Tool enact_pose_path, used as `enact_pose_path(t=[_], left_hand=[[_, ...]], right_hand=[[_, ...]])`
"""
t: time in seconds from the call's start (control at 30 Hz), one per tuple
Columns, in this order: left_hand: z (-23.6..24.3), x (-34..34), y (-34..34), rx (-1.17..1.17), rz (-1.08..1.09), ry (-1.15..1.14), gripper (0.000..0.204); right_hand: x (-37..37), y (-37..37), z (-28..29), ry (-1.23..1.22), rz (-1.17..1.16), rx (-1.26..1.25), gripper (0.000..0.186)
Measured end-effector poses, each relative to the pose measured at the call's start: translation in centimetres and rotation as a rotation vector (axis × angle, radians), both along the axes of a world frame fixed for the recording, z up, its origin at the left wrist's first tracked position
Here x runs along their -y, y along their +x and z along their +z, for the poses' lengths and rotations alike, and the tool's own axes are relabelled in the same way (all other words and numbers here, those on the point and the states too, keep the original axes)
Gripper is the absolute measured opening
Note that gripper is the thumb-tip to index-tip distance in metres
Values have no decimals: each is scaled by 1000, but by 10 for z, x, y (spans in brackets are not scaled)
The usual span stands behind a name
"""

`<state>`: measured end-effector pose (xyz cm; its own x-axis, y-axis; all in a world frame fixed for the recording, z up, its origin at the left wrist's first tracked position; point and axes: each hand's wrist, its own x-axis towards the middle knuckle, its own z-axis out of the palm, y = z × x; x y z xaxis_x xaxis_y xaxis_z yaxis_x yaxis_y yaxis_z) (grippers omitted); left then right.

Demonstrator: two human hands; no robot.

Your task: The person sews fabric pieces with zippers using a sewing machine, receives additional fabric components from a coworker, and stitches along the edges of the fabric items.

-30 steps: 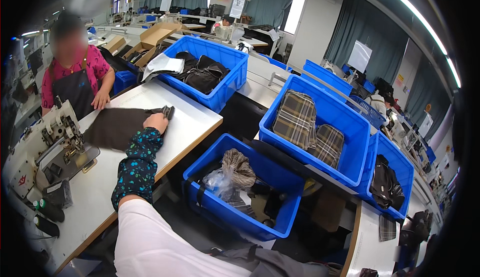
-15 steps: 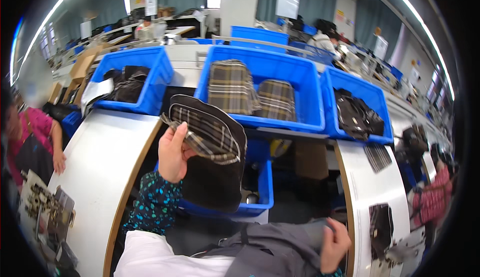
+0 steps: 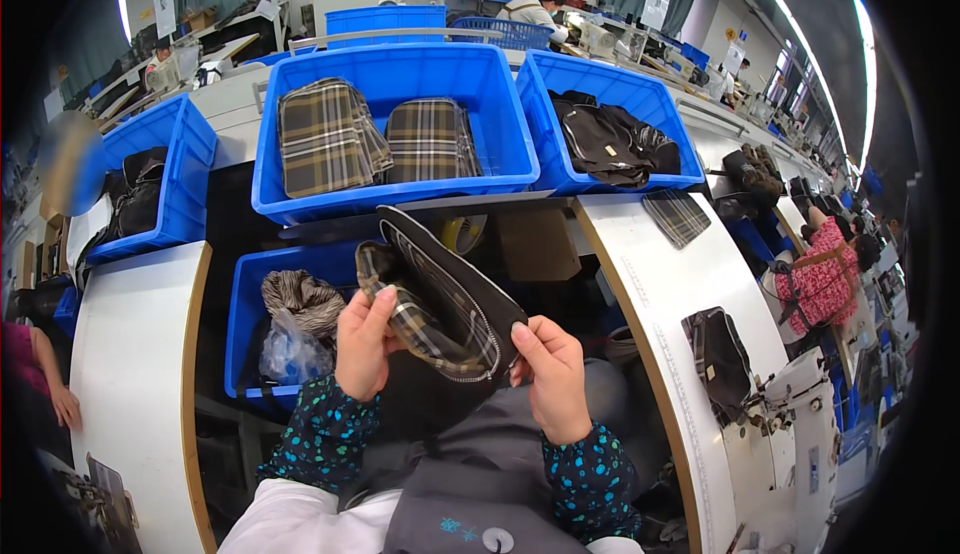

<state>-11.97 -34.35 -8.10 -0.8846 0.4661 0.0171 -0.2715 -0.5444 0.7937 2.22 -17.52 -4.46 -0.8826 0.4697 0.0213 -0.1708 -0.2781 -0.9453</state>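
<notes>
Held over my lap is a dark zippered pouch (image 3: 497, 301) with a plaid lining (image 3: 440, 342) and a silvery zipper along its curved edge. My left hand (image 3: 362, 349) pinches the plaid cloth at the pouch's left side. At the opposite side, my right hand (image 3: 553, 376) grips the dark edge beside the zipper's lower end. Between the two hands the mouth gapes, showing plaid inside. The lower part of the pouch blends into my dark apron (image 3: 470, 484), so its outline there is hard to make out.
Ahead stands a blue bin (image 3: 400, 201) with stacked plaid pieces (image 3: 325, 139); blue bins with dark pieces flank it. A lower blue bin (image 3: 240, 339) holds striped cloth and a plastic bag. White tables border both sides, the right one (image 3: 665, 284) with a sewing machine (image 3: 800, 419).
My right hand has come up from my lap and taken hold of the pouch's zippered edge. The pouch has turned in my left hand. My view has swung right.
</notes>
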Motion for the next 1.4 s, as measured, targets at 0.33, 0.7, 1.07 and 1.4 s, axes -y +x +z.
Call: enact_pose_path(t=[0.33,0.7,1.07,1.4], left_hand=[[6,-16,27,-1069,193,-662,24],[-11,-32,37,-246,-422,-262,28],[-15,-40,45,-106,-421,-119,25],[-17,-39,44,-26,-493,-130,23]], right_hand=[[-2,-4,-17,37,5,73,19],[7,13,-24,184,6,180,15],[23,18,-35,152,-89,57,8],[21,23,-33,34,-32,81,8]])
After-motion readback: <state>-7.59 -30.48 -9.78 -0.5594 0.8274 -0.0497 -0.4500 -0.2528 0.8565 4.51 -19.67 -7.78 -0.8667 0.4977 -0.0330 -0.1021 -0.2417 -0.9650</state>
